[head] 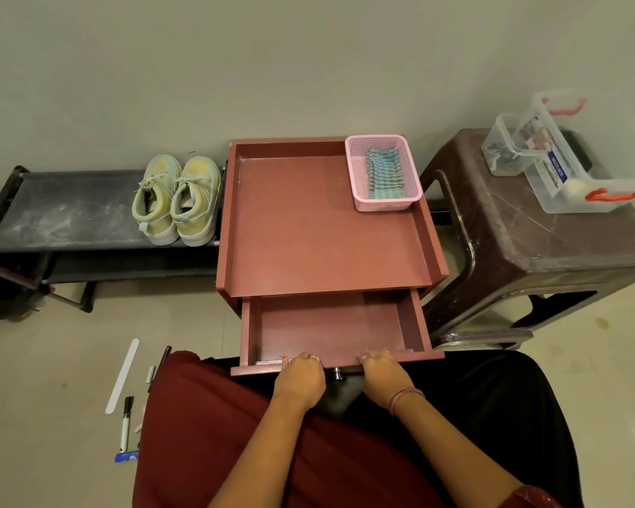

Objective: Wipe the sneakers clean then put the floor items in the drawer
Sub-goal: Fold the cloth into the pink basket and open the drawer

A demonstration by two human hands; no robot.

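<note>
Both hands reach forward, palms down: left hand (pixel 299 379) and right hand (pixel 384 375), apart, curl fingers over the open reddish-brown wooden drawer's (pixel 330 324) front edge.

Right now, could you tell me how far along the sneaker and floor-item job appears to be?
Looks done: sneakers sit paired on the rack, cloth back in the pink basket; their cleanliness is hard to judge. In hand: left hand and right hand grip the open drawer. Left: marker and white strip remain on the floor.
</note>
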